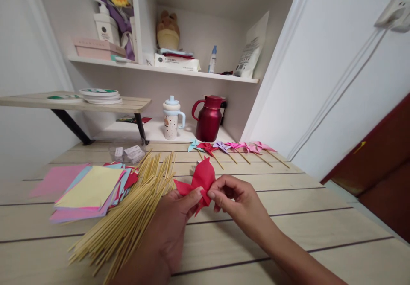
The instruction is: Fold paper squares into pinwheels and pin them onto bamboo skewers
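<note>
A red paper pinwheel (204, 174), its corners partly folded in, is held above the table between both hands. My left hand (179, 212) pinches it from the lower left, thumb pressed on its middle. From the right, my right hand (235, 197) closes thumb and forefinger on the paper's edge; whether anything small is between those fingertips I cannot tell. Beside my left hand lies a heap of thin wooden sticks (128, 216). Left of the sticks is a stack of coloured paper squares (89, 187), yellow on top.
Several finished pinwheels on sticks (224, 146) lie in a row at the back. Behind them stand a red jug (209, 118) and a white cup (171, 120). A small raised shelf (134, 103) holds tape rolls (100, 96). Small boxes (130, 153) sit behind the paper stack.
</note>
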Motion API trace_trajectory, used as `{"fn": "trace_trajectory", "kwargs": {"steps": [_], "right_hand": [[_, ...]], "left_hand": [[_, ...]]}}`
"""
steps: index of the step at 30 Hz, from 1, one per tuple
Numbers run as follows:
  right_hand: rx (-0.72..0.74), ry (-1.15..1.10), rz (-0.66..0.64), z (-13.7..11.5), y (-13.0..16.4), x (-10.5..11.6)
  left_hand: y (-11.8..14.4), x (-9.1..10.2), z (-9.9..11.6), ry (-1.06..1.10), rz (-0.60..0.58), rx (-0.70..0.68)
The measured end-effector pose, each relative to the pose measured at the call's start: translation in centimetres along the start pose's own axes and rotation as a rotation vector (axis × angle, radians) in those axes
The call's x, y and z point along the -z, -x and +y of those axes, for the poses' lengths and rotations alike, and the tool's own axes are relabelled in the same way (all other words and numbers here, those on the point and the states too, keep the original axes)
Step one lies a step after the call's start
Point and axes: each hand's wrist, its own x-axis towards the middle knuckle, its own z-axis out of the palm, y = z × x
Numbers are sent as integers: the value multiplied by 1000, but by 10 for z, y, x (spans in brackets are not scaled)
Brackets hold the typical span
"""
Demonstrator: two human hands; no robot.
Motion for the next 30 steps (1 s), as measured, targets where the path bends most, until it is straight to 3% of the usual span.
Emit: {"fn": "trace_trajectory", "kwargs": {"steps": [5,22,30], "right_hand": [[104,88,89,0,0,1],[91,20,112,1,2,-2],[98,22,132,-2,4,-3]], "left_hand": [[2,-3,1,19,13,-4],[3,-6,-2,168,35,15],[4,-5,-4,142,-61,-15]]}}
